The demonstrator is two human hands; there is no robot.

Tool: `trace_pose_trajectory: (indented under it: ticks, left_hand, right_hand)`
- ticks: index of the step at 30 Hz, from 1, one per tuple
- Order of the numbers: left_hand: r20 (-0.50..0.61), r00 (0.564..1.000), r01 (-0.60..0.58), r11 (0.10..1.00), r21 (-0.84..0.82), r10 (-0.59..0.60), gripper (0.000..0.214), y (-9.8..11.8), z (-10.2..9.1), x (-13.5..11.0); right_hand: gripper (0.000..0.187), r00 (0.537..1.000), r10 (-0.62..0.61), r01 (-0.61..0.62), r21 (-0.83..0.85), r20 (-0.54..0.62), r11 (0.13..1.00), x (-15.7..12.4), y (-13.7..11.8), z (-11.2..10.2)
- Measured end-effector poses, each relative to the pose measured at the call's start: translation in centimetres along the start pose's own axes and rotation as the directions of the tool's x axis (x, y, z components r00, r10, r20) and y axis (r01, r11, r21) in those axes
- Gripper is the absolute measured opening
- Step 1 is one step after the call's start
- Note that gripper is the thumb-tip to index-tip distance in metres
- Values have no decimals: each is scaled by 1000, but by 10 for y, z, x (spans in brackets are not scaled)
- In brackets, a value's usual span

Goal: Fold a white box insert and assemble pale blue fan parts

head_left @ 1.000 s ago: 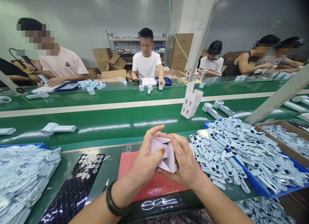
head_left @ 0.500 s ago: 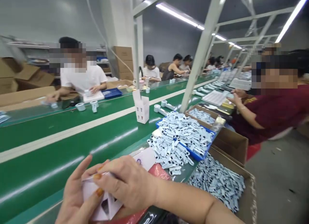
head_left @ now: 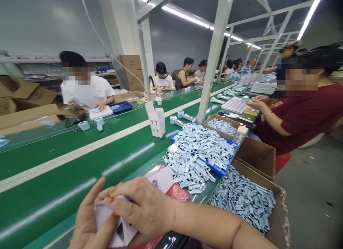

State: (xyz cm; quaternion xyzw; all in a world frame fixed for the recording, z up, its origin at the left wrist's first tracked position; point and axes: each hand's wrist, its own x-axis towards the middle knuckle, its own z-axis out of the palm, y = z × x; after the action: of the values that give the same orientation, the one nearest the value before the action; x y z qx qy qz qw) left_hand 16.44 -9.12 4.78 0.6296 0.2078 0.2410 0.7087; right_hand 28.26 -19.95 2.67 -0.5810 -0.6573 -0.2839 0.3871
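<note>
Fingers (head_left: 115, 200) of the right hand (head_left: 142, 208), their nails painted orange, press down over the top of a small white carton (head_left: 118, 227), gripping it from above, while the left hand (head_left: 88, 220) cups the same carton from below and behind, its fingers spread along the far side. Both hands are closed on it.

The carton is pale white card with folded flaps, a dark triangular opening showing on its near face; no print on it can be read. It sits at the near edge of the worktop, just above a red mat (head_left: 177, 193) and beside a loose white card (head_left: 162, 179).

Beyond the mat, toward the worktop's right edge, lies a heap of light blue plastic parts (head_left: 187, 168), spilling from a blue tray (head_left: 226, 166) piled with more. A cardboard box (head_left: 270, 191) at the right corner holds another load of them.

On the green conveyor belt (head_left: 80, 170) stands an upright white box (head_left: 157, 124) with its flap open and small printed figures on its side, too small to read. A person in a dark red shirt (head_left: 302, 116) sits at the right; a person in a white shirt (head_left: 88, 91) works across the belt.
</note>
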Motion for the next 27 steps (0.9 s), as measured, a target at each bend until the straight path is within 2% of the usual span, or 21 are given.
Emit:
trace_pose_trajectory:
  ticks: [2,5,9,11,15,19,22,26,27]
  left_hand:
    - [29,999,43,997,-59,-42,77,1,5,-4]
    - [104,993,-38,993,-112,50,69,0,9,-9]
    - [177,981,-32,973,-230,74,66,3,3,-10]
    - [215,968,-49,943,-330,126,62,5,-1,-12]
    - [229,946,-112,894,-433,229,59,4,1,-14]
    - [172,941,-165,837,-521,292,59,-2,17,-19]
    - [143,934,-204,816,-541,328,70,4,25,-13]
    - [-51,922,-342,747,-570,383,68,16,32,1]
    - [-55,914,-362,744,-562,403,68,14,34,1]
  right_hand:
    - [78,997,-25,32,91,-73,995,-1,-6,-3]
    - [79,997,69,-64,138,-30,988,-6,-13,-9]
    - [94,995,98,-97,147,-2,984,-13,-14,-11]
    - [98,992,129,-125,159,-12,979,-14,-17,-12]
    - [103,983,182,-177,153,-17,972,-12,-22,-13]
    - [103,976,217,-220,194,34,956,-3,-15,-20]
    - [98,975,220,-217,249,18,944,7,-12,-29]
    - [97,980,199,-192,221,-6,956,19,-12,-31]
    - [94,977,212,-203,234,-12,951,22,-9,-32]
